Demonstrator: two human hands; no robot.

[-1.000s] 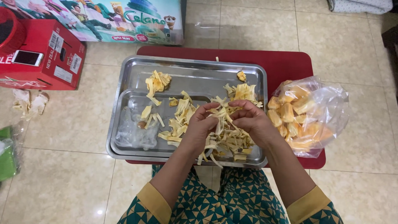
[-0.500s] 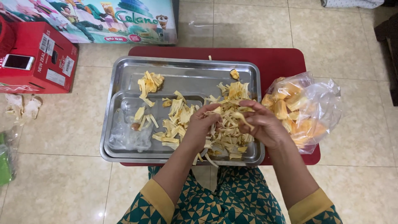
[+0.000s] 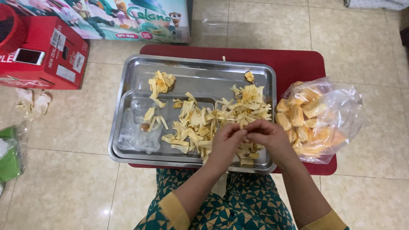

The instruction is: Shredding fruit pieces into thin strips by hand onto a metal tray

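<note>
Floor point(image 3: 362, 38): large square beige tiles with a faint marbled pattern, thin darker grout lines between them.
Light: soft and even; one small bright glint on the tile at the lower left.
Worktop point(image 3: 298, 64): low, red, with rounded corners, standing directly on the tiles.
Red box point(image 3: 47, 59): cardboard, on the floor at the upper left, well apart from the worktop.
Phone point(image 3: 29, 56): white-framed with a dark screen, lying flat on the red box.
Colourful carton point(image 3: 110, 19): printed with cartoon figures, along the top edge just beyond the worktop.
Green bag point(image 3: 8, 157): at the left edge, cut off.
Pale scraps point(image 3: 32, 102): on the tiles below the red box.
</note>
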